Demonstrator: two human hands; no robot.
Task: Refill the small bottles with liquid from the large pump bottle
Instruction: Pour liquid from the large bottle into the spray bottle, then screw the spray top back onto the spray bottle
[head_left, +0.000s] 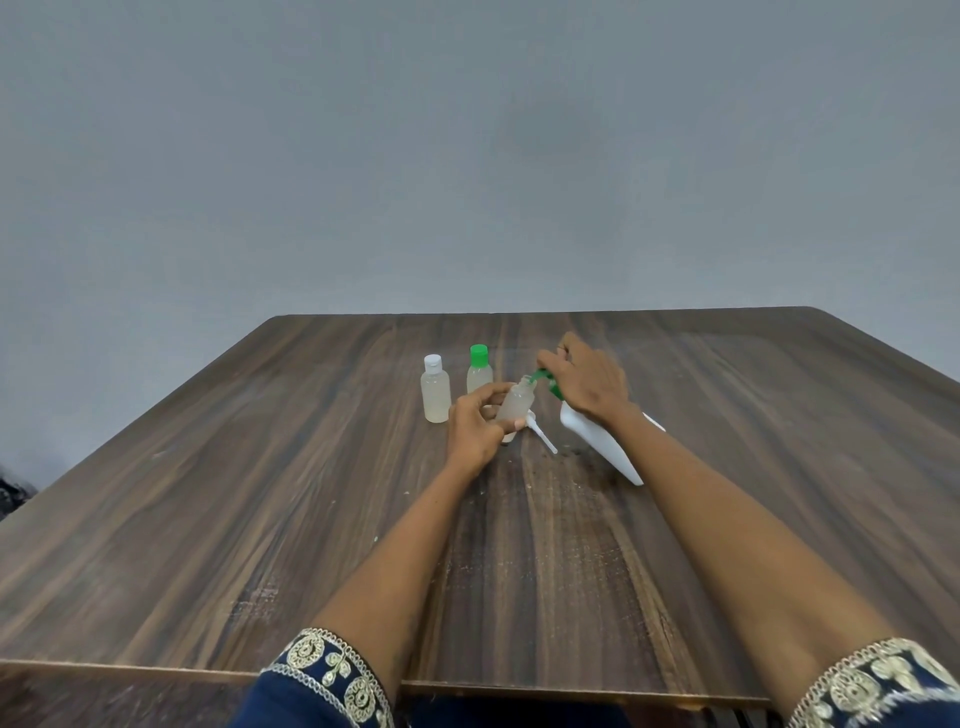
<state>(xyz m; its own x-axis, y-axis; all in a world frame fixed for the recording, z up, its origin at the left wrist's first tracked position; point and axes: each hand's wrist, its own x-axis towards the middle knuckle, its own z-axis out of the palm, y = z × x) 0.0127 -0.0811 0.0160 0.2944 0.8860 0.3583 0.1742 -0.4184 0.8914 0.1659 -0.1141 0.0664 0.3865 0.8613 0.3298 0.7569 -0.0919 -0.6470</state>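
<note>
While the small translucent plastic bottle (515, 402) is sitting uncapped and tilted in my left hand (475, 423), I am watching its open neck meeting the green pump spout (546, 383) of the large white plastic pump bottle (605, 441). The left fingers (480, 397) are wrapping round the small bottle's lower body, closed on it, just above the bench (260, 467). I judge this bottle light, thin-walled and a little squashy, likely slick if liquid runs down it, so the body well below the neck looks like the place to hold, leaving the mouth free. The large bottle is leaning steeply, its base resting on the bench, and my right hand (584, 382) is clasping its pump head from above; it probably carries more weight, and the pump collar seems the firmest purchase. A white cap with a thin tube (540, 434) is lying on the bench between the two. Behind, a white-capped small bottle (435, 389) and a green-capped small bottle (479, 370) are standing upright, side by side, both closed.
</note>
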